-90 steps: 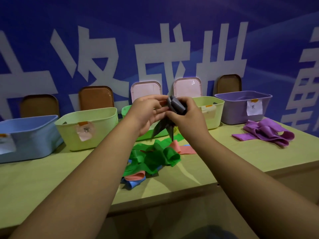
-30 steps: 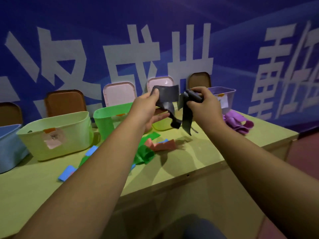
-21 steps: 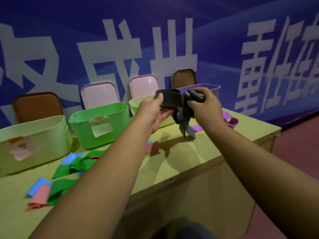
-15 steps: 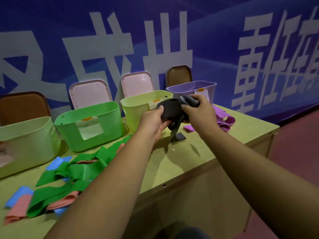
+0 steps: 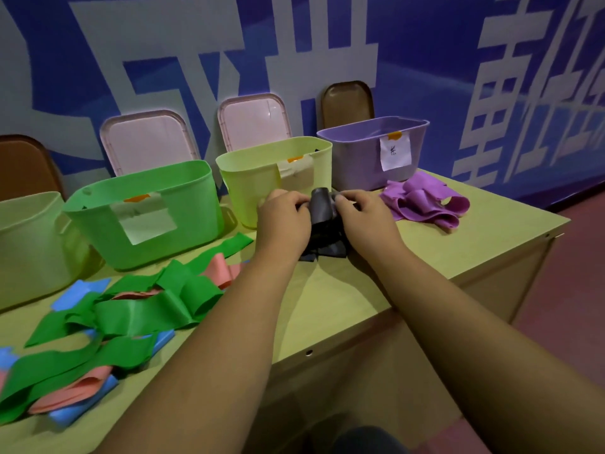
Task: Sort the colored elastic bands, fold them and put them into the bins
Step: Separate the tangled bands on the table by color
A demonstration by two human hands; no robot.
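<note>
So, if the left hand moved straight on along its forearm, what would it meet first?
Probably the yellow-green bin just behind the left hand, which grips the dark band; depth is unclear.

A pale yellow-green wooden surface fills the near and middle scene, with a small round hole in its near front panel. Behind its far edge hangs a blue banner with large white characters. Against the banner lean two pink lids, a brown lid to their right and another brown lid at far left. Reddish floor shows at right
</note>
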